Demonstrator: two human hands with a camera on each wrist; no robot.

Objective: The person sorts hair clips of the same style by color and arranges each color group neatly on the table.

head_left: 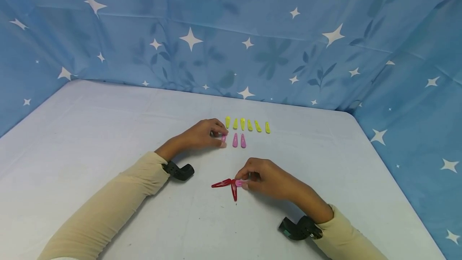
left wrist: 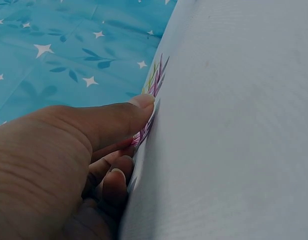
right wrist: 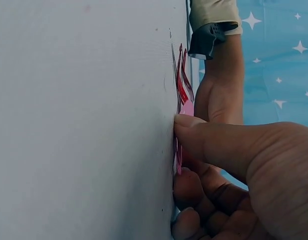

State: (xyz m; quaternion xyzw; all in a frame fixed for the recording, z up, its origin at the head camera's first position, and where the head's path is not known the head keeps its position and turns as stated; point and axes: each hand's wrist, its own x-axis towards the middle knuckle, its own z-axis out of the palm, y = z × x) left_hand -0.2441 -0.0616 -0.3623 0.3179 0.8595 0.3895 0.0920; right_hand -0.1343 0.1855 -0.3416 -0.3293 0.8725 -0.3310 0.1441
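Observation:
My left hand (head_left: 202,135) pinches a pink snap hair clip (head_left: 223,138) at the left end of a row. To its right on the table lie two more pink hair clips (head_left: 235,140). Nearer to me, my right hand (head_left: 266,177) holds another pink hair clip (head_left: 239,183) between thumb and finger, low at the tabletop. That clip's end meets two red hair clips (head_left: 221,183), which point left and toward me. In the right wrist view the thumb (right wrist: 208,135) covers part of the pink clip (right wrist: 186,107).
A row of several yellow hair clips (head_left: 250,124) lies behind the pink ones. All rest on a white-covered table (head_left: 144,220). A blue star-patterned curtain (head_left: 216,31) hangs along the back and right side. Black wrist cameras (head_left: 179,171) are strapped to both forearms.

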